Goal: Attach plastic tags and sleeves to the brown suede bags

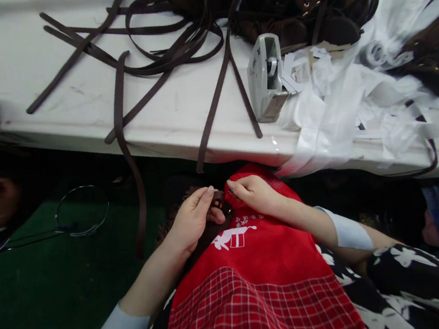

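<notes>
Apron [262, 265], brown piece [226, 205] in left hand [192, 219]

We see dark brown on the small piece [223, 201] and the straps [118, 99], solid red on the apron [281, 252] above its white-lined red check, white on the tabletop [14, 66], dark green on the floor [40, 296], and white motifs over black clothing [426, 278].
</notes>
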`<state>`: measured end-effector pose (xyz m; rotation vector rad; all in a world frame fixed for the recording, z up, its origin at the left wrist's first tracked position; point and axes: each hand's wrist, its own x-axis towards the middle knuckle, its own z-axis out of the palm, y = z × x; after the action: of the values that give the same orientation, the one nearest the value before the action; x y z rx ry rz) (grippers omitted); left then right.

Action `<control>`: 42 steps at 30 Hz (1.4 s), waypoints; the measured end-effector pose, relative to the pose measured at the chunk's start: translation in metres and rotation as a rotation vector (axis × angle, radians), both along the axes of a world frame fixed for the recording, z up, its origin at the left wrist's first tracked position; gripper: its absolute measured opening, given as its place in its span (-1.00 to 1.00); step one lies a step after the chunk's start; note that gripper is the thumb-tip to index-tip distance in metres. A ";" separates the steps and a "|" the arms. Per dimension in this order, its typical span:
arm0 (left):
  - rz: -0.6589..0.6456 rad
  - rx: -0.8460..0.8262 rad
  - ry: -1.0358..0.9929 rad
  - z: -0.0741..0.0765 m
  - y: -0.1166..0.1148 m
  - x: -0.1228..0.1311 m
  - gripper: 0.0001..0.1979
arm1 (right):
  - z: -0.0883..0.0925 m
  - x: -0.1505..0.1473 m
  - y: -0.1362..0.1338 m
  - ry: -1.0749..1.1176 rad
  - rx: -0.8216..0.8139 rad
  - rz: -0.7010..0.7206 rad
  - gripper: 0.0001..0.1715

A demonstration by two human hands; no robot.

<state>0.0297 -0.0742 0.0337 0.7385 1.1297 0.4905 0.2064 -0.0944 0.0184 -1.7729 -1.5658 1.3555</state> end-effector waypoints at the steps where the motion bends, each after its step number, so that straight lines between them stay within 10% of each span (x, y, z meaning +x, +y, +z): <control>1: -0.009 -0.002 0.004 0.000 0.000 0.000 -0.56 | -0.002 0.000 0.001 -0.010 -0.006 -0.006 -0.38; 28: -0.002 -0.011 0.016 -0.004 0.005 0.003 -0.59 | -0.013 0.006 0.008 0.095 -0.095 -0.014 -0.32; 35: 0.169 0.144 -0.361 0.016 0.028 -0.079 -0.56 | -0.027 0.020 0.010 0.200 -0.058 -0.055 -0.52; 42: 0.377 0.470 -0.555 0.032 -0.008 -0.164 -0.47 | -0.047 0.004 0.028 0.312 0.033 0.061 -0.80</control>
<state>-0.1345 -0.0819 0.0657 0.7249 0.6263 1.2279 0.2108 -0.0665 -0.0282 -1.4221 -1.4700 1.5397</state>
